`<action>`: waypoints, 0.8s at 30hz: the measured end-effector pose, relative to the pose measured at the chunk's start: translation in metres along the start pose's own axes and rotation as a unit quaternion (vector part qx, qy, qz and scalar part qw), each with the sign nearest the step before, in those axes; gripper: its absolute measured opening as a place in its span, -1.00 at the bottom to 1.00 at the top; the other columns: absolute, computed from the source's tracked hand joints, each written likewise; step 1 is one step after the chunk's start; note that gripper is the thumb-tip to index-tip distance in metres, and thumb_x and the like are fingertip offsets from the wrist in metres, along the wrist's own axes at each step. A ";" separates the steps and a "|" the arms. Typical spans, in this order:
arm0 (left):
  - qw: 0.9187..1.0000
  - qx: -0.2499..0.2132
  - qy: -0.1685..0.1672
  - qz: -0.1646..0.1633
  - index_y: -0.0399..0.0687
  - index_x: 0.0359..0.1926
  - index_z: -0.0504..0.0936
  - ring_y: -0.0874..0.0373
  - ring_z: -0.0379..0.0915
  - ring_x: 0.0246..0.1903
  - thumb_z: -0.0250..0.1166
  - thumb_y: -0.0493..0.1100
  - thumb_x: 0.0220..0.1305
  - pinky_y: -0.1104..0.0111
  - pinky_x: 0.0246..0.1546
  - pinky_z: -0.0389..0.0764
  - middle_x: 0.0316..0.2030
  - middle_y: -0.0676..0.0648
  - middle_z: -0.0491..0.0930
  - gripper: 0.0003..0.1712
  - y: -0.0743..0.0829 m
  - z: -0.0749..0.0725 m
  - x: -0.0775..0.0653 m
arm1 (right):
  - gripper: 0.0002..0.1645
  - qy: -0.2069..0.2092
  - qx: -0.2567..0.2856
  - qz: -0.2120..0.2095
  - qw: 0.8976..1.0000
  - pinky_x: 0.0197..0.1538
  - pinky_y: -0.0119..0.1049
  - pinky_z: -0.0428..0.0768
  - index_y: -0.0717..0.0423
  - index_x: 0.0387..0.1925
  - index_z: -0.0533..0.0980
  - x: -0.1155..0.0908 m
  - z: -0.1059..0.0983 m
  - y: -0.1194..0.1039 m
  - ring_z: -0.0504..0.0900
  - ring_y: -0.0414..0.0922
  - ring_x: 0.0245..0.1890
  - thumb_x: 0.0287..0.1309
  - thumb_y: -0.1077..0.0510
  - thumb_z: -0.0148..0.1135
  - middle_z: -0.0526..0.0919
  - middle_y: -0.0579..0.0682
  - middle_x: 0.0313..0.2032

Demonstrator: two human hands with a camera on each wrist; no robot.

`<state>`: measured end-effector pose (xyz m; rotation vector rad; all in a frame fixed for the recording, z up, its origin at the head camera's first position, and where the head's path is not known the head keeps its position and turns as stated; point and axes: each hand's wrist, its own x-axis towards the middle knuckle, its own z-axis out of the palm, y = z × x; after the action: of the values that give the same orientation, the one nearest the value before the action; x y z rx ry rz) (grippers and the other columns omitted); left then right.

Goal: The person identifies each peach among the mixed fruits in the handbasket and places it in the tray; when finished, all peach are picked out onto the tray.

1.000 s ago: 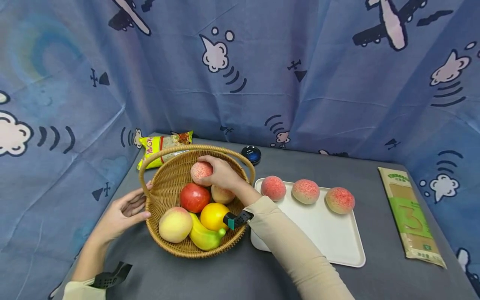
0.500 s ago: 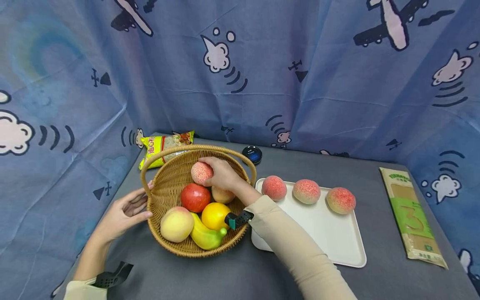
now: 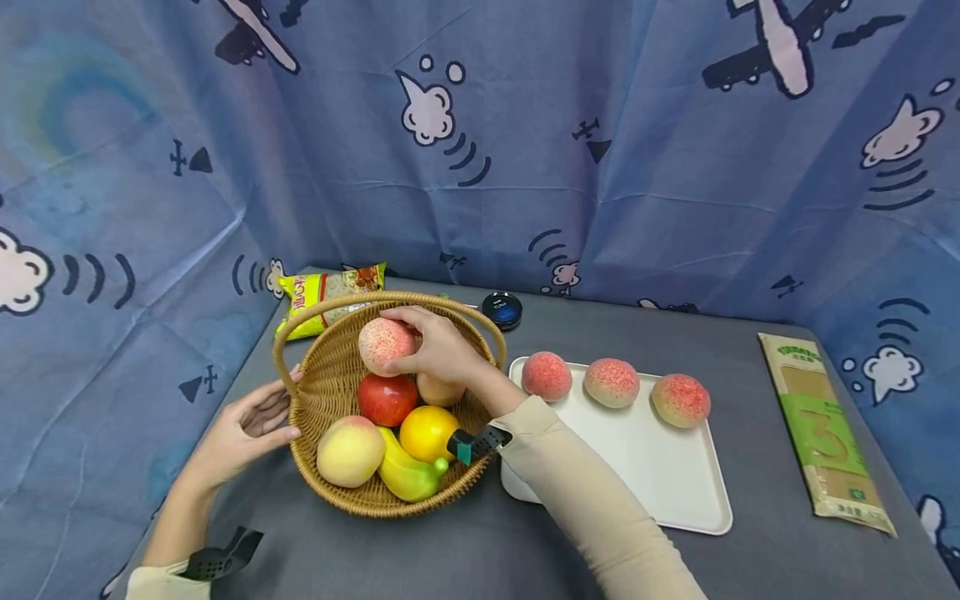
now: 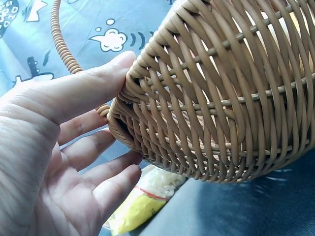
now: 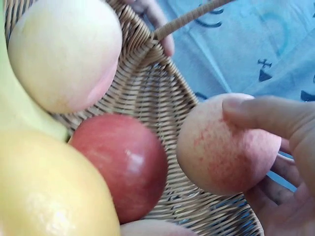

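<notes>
Right hand (image 3: 438,350) gripped a speckled pink peach (image 3: 386,345), fingers and thumb curled round it, and held it above the fruit inside the wicker basket (image 3: 330,392), under the arch of the handle. Left hand (image 3: 243,429) lay against the basket's left wall with fingers straight and relaxed; the thumb tip touched the rim where the handle joins. It grasped nothing.

Basket contents below the held peach were a red apple (image 3: 387,398), a pale peach partly hidden behind the wrist (image 3: 437,390), a yellow-orange round fruit (image 3: 427,432), a pale yellow peach (image 3: 350,451) and a banana (image 3: 405,475). The basket stood near the table's left edge.

Just right of the basket lay a white tray (image 3: 660,475). Three more speckled peaches (image 3: 611,382) sat in a row along its far edge.

A yellow snack bag (image 3: 322,292) lay at the far left corner. A small dark round tin (image 3: 502,308) stood by the far edge. A long green and tan packet (image 3: 821,429) lay along the right edge.
</notes>
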<state>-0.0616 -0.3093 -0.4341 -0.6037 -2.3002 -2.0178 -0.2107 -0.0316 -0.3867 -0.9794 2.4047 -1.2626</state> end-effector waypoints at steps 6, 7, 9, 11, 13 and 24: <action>1.000 -0.004 0.005 0.004 -0.57 0.33 0.10 0.36 0.27 0.27 0.15 -0.65 0.10 0.57 0.22 0.39 0.35 0.05 0.29 -0.25 0.000 -0.001 -0.001 | -0.16 -0.003 0.005 -0.043 0.999 0.17 -0.35 0.54 0.01 0.24 0.41 -0.011 -0.007 -0.010 0.49 -0.17 0.08 -0.14 0.02 0.52 0.51 -0.07 0.14; 1.000 0.000 0.005 0.001 -0.56 0.33 0.10 0.37 0.27 0.27 0.16 -0.64 0.11 0.57 0.22 0.39 0.35 0.07 0.29 -0.25 0.000 -0.001 -0.001 | -0.16 -0.004 0.007 -0.048 0.999 0.17 -0.35 0.54 0.01 0.24 0.41 -0.014 -0.008 -0.012 0.48 -0.17 0.08 -0.14 0.02 0.52 0.50 -0.07 0.14; 1.000 0.006 0.005 -0.006 -0.54 0.34 0.11 0.38 0.27 0.26 0.17 -0.63 0.11 0.57 0.22 0.39 0.35 0.07 0.28 -0.24 -0.001 -0.002 -0.001 | -0.17 -0.009 0.006 -0.057 0.998 0.16 -0.35 0.54 0.00 0.24 0.41 -0.019 -0.010 -0.016 0.48 -0.19 0.08 -0.13 0.02 0.51 0.49 -0.09 0.15; 1.000 0.011 0.004 -0.010 -0.53 0.34 0.11 0.38 0.26 0.27 0.17 -0.63 0.11 0.56 0.22 0.38 0.36 0.06 0.27 -0.24 -0.002 -0.002 -0.001 | -0.16 -0.015 0.010 -0.062 0.998 0.15 -0.35 0.54 -0.01 0.25 0.40 -0.026 -0.013 -0.021 0.46 -0.19 0.08 -0.12 0.01 0.50 0.48 -0.09 0.15; 1.000 0.013 0.001 -0.012 -0.52 0.35 0.10 0.38 0.25 0.28 0.17 -0.63 0.11 0.55 0.23 0.38 0.37 0.03 0.25 -0.23 -0.003 -0.003 -0.001 | -0.16 -0.017 0.011 -0.066 0.998 0.14 -0.34 0.54 -0.04 0.26 0.40 -0.034 -0.016 -0.026 0.45 -0.21 0.09 -0.13 0.00 0.49 0.47 -0.10 0.16; 1.000 0.008 0.005 -0.014 -0.53 0.34 0.11 0.37 0.24 0.29 0.16 -0.64 0.11 0.56 0.23 0.38 0.38 -0.02 0.25 -0.24 -0.003 -0.004 -0.001 | -0.16 0.025 0.033 -0.121 0.992 0.21 -0.23 0.55 -0.01 0.21 0.45 -0.081 -0.033 -0.037 0.42 -0.23 0.16 -0.21 0.07 0.56 0.49 -0.12 0.16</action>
<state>-0.0624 -0.3134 -0.4365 -0.5617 -2.3299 -2.0090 -0.1507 0.0278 -0.3441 -1.2648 2.3166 -1.4543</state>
